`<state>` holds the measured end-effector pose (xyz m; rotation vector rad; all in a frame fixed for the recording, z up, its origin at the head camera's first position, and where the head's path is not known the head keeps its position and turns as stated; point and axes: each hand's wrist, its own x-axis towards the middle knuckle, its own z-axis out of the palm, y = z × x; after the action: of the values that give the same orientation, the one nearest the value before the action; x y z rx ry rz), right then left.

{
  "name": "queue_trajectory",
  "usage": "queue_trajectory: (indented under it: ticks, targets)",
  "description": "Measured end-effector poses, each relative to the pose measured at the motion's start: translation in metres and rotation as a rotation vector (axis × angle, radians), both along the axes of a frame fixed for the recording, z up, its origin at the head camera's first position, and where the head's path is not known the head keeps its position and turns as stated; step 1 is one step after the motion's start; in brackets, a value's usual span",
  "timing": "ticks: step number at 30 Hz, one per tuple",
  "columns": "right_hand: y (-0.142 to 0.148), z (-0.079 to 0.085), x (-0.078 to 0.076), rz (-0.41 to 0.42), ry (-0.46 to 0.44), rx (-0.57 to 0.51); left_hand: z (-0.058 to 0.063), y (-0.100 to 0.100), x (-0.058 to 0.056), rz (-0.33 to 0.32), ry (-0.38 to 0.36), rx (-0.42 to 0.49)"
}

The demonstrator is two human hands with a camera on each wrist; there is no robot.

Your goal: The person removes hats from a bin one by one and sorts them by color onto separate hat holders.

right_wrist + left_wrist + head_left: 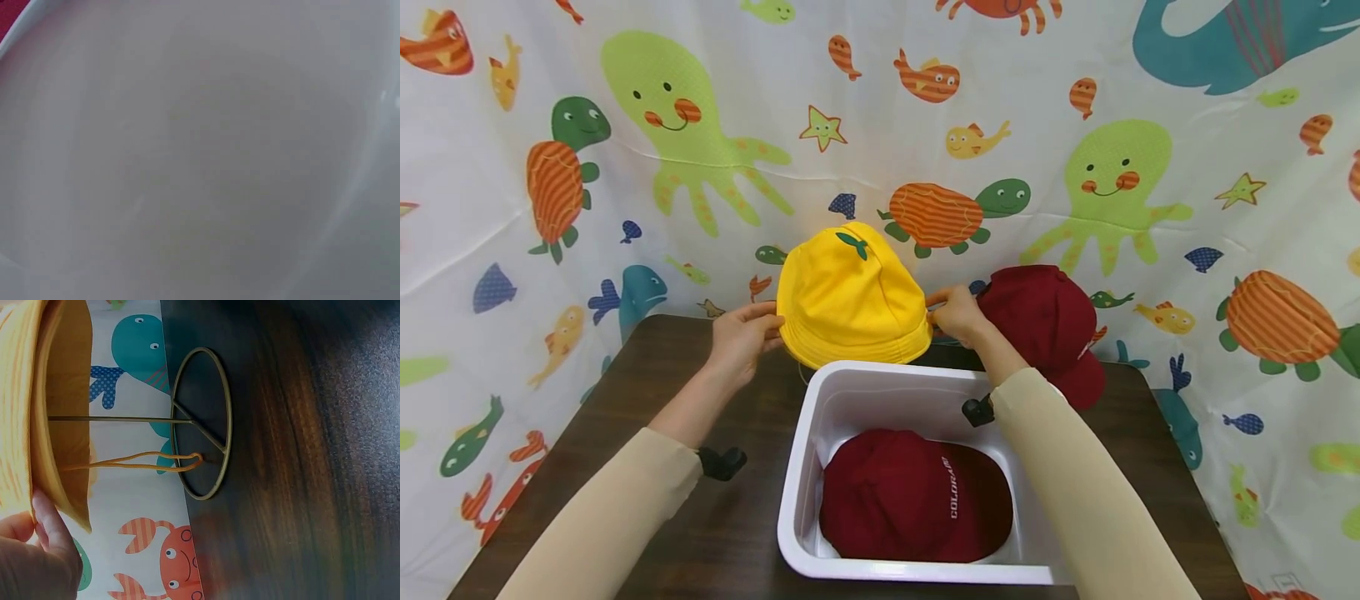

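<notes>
A yellow bucket hat (853, 300) with a green leaf mark sits over a wire hat stand (228, 425), whose round base rests on the table. My left hand (741, 337) pinches the brim at its left side, thumb and fingers on either side of the cloth in the left wrist view. At the opposite side, my right hand (958, 315) holds the brim with its fingertips. From inside the hat an orange cord (137, 460) hangs down. Only the pale wall of a white bin (200, 156) fills most of the right wrist view, so the right hand is hidden there.
Under my right forearm, the white bin holds a dark red cap (887, 500) lettered COLORADO. Another dark red cap (1045, 321) is at the back right, beside my right hand. Behind the dark wooden table (730, 517) hangs a sea-animal curtain (880, 125).
</notes>
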<state>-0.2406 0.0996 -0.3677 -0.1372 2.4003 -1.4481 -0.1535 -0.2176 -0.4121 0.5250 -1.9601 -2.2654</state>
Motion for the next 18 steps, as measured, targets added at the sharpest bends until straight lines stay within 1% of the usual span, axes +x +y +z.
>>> queue_trajectory:
  ticks: [4, 9, 11, 13, 16, 18]
  targets:
    - [0.001, 0.000, 0.001, -0.010, 0.007, 0.005, 0.000, 0.000, 0.001, -0.017, 0.010, -0.004]
    - [0.004, 0.005, 0.004, -0.013, 0.027, 0.029, 0.001, -0.003, 0.005, -0.039, 0.043, -0.038]
    - [0.005, 0.008, 0.005, -0.014, 0.048, 0.047, 0.004, -0.006, 0.007, -0.031, 0.065, -0.079]
    - [0.007, 0.013, 0.007, -0.013, 0.071, 0.053, 0.010, -0.008, 0.008, -0.015, 0.094, -0.139]
    - [0.010, 0.020, 0.008, 0.000, 0.118, 0.049, 0.021, -0.012, 0.011, 0.013, 0.149, -0.255]
    - [0.013, 0.026, 0.010, 0.002, 0.144, 0.041, 0.030, -0.014, 0.013, 0.022, 0.179, -0.317]
